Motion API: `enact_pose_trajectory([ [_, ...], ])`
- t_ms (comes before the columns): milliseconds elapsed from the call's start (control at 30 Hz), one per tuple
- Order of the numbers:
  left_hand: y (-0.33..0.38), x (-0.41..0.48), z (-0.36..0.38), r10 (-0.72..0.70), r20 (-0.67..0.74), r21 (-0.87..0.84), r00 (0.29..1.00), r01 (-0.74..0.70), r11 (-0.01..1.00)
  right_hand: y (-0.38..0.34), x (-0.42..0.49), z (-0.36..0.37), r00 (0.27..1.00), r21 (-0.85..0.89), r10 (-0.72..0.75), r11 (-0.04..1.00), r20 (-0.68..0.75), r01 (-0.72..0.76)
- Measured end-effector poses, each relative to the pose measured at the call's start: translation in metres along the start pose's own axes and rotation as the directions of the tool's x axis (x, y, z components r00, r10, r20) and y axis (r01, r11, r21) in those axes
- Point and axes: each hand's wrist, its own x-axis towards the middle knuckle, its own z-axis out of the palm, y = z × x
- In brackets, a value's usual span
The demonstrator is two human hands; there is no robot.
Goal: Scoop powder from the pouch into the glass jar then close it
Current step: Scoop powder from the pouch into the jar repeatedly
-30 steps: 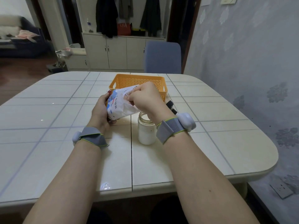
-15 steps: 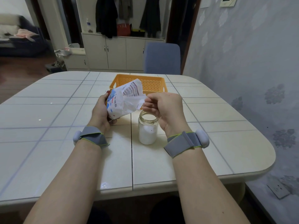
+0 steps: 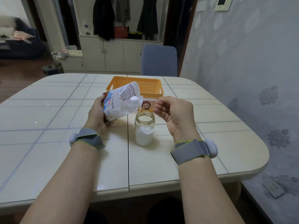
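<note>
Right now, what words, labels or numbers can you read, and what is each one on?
"食用盐": on the pouch, first character partly creased.
Back panel of the pouch: fine print, too small to read.
Sticker on the orange basket: a cartoon face, no readable words.

— We can't see most of the fingers of our left hand; the pouch it grips covers them.
— The same pouch hides the near left corner of the basket.
— Its small print is too fine for us to read.
— The clear spoon handle vanishes where our right hand pinches it.
— The monkey picture is half covered.
— Our forearms run off the bottom edge.
</note>
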Motion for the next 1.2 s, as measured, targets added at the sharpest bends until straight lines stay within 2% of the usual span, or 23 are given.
enact_pose_trajectory([
  [500,0.002,-0.003,-0.001,-0.004,-0.013,-0.001,1.000,0.004,1.000,-0.010,-0.012,-0.038,0.999,0.065,0.004,0.998,-0.054,0.000],
  [833,0.002,-0.005,-0.001,-0.006,-0.003,0.006,1.000,0.006,1.000,0.006,-0.013,-0.043,1.000,-0.062,-0.030,0.998,0.009,0.031],
  [1200,0.004,-0.009,0.002,-0.008,-0.004,-0.003,1.000,0.008,1.000,0.007,-0.013,-0.043,0.991,-0.093,-0.120,0.988,0.065,0.126],
])
